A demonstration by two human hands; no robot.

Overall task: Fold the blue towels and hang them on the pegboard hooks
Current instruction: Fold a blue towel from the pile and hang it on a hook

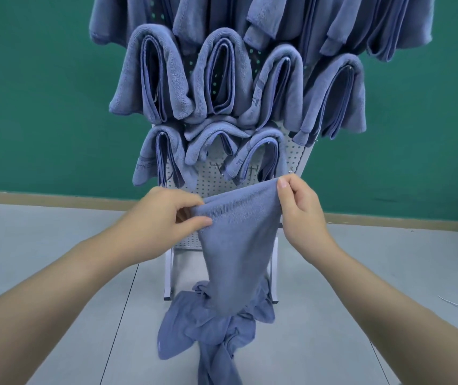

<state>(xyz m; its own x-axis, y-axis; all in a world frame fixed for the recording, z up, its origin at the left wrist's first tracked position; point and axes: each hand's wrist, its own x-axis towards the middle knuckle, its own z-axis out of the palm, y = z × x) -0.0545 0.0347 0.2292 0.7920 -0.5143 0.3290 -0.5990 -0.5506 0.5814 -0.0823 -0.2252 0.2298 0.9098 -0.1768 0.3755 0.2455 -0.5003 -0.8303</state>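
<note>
White pegboard (211, 182) loaded with folded blue towels: four in the middle row (222, 76), three in the row below (208, 151), more above cut off by the frame. Left hand (164, 215) pinching the blue towel (239, 245) at its top left edge, thumb and fingers closed narrow on the cloth. Right hand (300, 212) pinching the top right corner likewise. Held up in front of the pegboard, lower end trailing into a crumpled heap (211, 329) on the grey floor (55, 245).

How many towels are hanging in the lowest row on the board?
3: the left towel, the middle towel, and the right towel, all just above the hands. A bare hook sticks out beside them. Higher rows overlap, so others may be hidden.
</note>
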